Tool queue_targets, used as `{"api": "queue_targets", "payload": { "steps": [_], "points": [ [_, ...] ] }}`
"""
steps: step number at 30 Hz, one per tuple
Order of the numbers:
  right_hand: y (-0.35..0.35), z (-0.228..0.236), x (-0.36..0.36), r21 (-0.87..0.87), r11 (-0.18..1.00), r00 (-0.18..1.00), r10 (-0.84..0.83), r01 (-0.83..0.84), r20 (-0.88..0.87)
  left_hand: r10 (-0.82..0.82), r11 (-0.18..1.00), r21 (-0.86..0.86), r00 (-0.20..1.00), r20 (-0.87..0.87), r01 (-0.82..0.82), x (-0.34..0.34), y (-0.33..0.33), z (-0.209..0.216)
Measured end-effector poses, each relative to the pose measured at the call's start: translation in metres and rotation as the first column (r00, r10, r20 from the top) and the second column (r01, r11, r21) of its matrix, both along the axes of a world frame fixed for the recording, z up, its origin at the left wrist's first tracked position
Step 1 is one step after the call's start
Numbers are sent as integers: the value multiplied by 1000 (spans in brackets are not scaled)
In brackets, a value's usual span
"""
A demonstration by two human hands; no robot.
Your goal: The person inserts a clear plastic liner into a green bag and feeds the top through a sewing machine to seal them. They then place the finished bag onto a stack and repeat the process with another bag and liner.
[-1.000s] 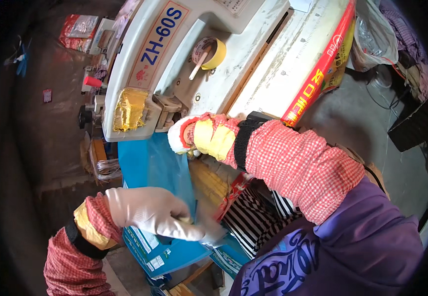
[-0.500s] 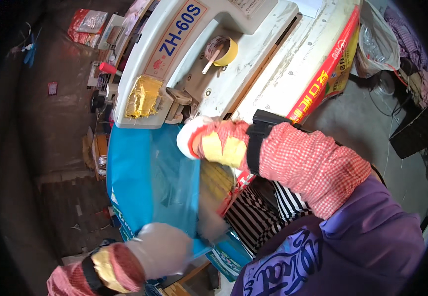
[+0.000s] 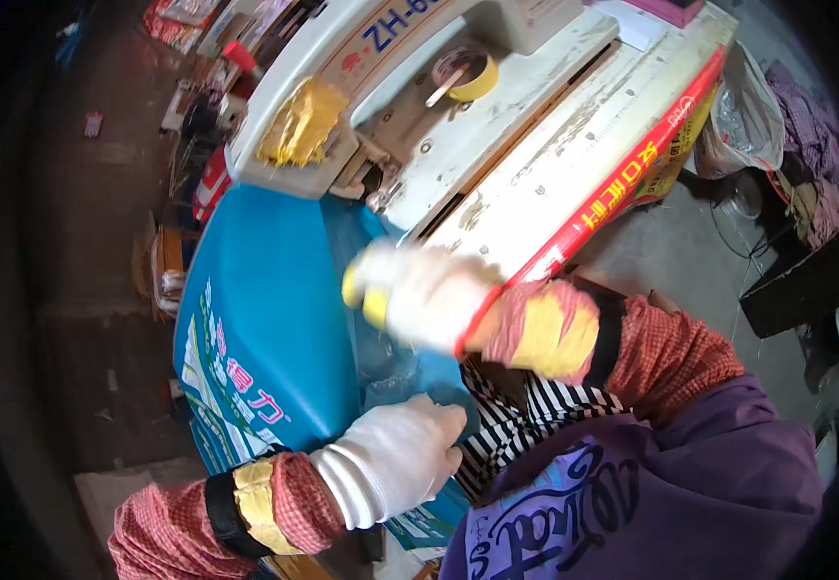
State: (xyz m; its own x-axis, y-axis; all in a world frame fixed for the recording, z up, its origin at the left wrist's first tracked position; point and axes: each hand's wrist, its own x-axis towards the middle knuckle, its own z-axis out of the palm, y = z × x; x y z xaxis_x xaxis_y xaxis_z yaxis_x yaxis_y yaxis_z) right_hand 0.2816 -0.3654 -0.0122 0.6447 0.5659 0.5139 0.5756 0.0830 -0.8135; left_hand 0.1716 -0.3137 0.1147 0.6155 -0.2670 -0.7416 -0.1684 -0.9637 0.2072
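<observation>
A large blue plastic sheet point(image 3: 255, 300) with printing along its left side hangs from under the head of a pale industrial sewing machine point(image 3: 381, 68). My left hand point(image 3: 395, 449), in a white glove, has its fingers curled closed at the sheet's lower right part, gripping its edge. Clear film wrinkles beside those fingers. Over the right side of the sheet, just below the needle area, is my right hand point(image 3: 424, 295). It wears a white glove with yellow on the fingertips. Motion smears it, so its finger position and any hold are unclear.
A yellow tape roll point(image 3: 474, 77) with a pale stick in it lies on the machine bed. Red and yellow printed plastic point(image 3: 622, 184) covers the table's front edge. A clear plastic bag point(image 3: 743, 121) hangs at the far right, near a dark box point(image 3: 796, 280).
My left hand has moved right and up to the sheet's edge. The right hand has shifted slightly right and down. More of the sheet's printed side shows, and the view has shifted.
</observation>
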Motion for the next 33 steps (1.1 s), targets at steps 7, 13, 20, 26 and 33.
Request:
{"api": "queue_targets", "payload": {
  "steps": [7, 13, 20, 26, 33],
  "points": [
    [17, 26, 16, -745, 663, 995, 10, -78, -95, -193, 969, -127, 970, 150, 213, -16, 7, -14],
    [48, 5, 5, -907, 418, 998, 13, 45, 56, -425, 903, 4, 893, 146, 430, -11, -14, -8],
    [74, -36, 11, -687, 725, 969, -203, 53, -139, -425, 831, 330, 894, -144, 448, 53, -16, 3],
    [41, -58, 3, 828, 543, 209, 834, -143, -511, -417, 534, 576, 786, -457, 619, 76, -4, 43],
    [88, -77, 12, 986, -168, 99, 981, -10, 168, -299, 925, 267, 951, 75, 270, 12, 11, 55]
  ]
}}
